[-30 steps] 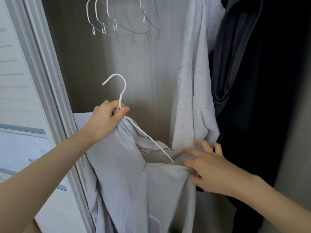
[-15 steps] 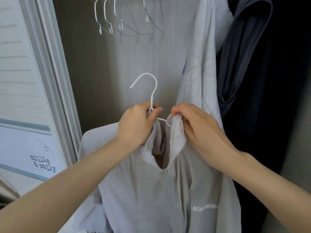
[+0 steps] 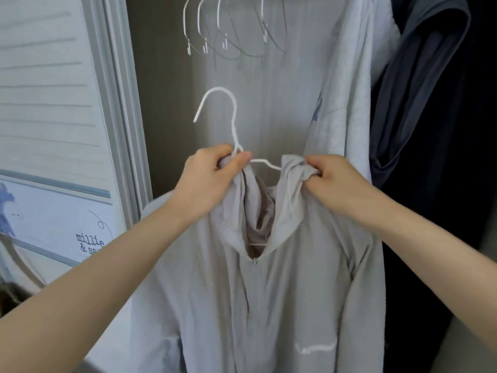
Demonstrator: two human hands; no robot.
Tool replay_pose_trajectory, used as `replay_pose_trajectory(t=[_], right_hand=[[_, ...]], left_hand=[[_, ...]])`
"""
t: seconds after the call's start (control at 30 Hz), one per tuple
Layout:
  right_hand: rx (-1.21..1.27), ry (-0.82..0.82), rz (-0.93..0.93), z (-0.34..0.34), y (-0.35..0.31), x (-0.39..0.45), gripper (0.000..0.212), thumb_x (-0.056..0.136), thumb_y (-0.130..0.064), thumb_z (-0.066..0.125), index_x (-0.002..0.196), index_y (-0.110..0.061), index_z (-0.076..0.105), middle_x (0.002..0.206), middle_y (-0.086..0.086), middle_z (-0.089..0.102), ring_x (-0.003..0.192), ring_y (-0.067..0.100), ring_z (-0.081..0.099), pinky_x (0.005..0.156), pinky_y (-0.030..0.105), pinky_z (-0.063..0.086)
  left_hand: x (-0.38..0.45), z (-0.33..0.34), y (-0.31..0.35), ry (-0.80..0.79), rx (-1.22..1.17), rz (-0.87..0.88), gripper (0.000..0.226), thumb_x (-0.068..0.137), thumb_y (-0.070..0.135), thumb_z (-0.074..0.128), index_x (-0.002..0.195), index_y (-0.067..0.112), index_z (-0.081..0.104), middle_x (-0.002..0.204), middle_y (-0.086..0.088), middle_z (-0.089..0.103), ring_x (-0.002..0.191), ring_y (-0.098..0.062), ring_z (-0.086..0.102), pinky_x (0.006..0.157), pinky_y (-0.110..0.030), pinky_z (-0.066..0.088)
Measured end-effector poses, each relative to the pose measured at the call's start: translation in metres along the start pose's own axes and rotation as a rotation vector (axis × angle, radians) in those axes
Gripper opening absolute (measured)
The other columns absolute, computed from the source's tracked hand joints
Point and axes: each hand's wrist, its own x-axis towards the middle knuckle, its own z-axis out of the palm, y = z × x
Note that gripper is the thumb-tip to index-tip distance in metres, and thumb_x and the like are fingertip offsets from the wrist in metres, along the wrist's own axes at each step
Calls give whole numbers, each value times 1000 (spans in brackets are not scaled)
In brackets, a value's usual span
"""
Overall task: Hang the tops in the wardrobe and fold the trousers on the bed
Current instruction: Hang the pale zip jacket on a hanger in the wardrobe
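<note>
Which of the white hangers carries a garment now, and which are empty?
The white hanger gripped by the left hand carries the light grey zip top. The hangers hanging above are bare.

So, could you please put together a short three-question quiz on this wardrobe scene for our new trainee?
1. True or false: the white hanger already hangs on the wardrobe rail.
2. Which hand grips the hanger's neck together with the collar of the light grey zip top? A) left hand B) right hand
3. Fill in: above the hands, several ______ hangers hang with no clothes on them.

Key
1. False: it is held up in the hand, its hook free.
2. A; the right hand pinches the other side of the collar.
3. Empty.
</note>
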Motion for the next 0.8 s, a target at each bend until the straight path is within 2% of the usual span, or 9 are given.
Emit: replay_pose_trajectory(t=[0.13,0.27,0.33,0.37,0.4,0.47,0.6,0.7,0.8], right_hand=[[141,109,42,-15,4,5,23,91,-8,47,70,0,46,63,3,37,57,4,32,52,23,27],[93,161,45,-23,8,6,19,88,-4,49,70,-2,43,64,9,40,64,16,37,61,31,29],[106,94,91,-27,7,8,12,87,-6,54,85,6,54,80,27,56,70,27,53,69,37,44],[133,35,139,-30,7,9,16,86,-8,58,95,6,59,94,27,63,81,32,61,80,42,49],[168,-25,196,-33,8,8,22,84,-10,63,101,3,62,102,24,66,93,30,65,89,42,49],[215,-135,263,-39,9,3,30,79,-11,67,105,3,63,102,20,68,93,22,64,87,35,45],[265,-251,193,-49,1,-3,31,85,-22,68,108,-3,63,106,14,68,99,17,64,93,32,44],[225,-241,150,-49,-7,0,33,94,-34,56,91,-1,61,82,-1,63,80,13,59,80,29,43],[281,-234,170,-49,-14,1,30,99,-23,50,74,-6,52,66,-3,47,62,8,43,53,21,37]], left_hand=[[2,-33,-22,88,99,-34,60,91,52,58,71,-4,50,69,-21,48,61,-27,39,61,-34,32],[8,-63,-42,136,58,-67,59,92,52,58,68,0,46,60,-6,38,59,-13,35,60,-32,30],[12,-73,-50,178,20,-66,60,89,53,59,69,-2,47,63,-13,40,61,-14,37,61,-34,32],[13,-76,-53,200,8,-77,62,87,56,58,72,-3,51,69,-21,46,63,-19,40,62,-35,36],[16,-79,-57,219,8,-90,63,85,59,57,76,-3,55,75,-24,53,66,-25,45,65,-39,41],[19,-81,-62,243,47,-120,64,81,66,53,78,2,60,79,-18,59,75,-34,55,75,-44,48],[28,-77,-62,201,20,-123,66,76,69,52,79,3,60,74,-16,55,67,-25,47,72,-38,40],[35,-69,-54,136,-55,-74,56,78,62,58,80,7,66,75,-19,52,66,-16,42,67,-35,35],[41,-61,-47,94,-20,1,35,89,49,63,77,18,71,72,-13,56,62,-11,41,63,-33,34]])
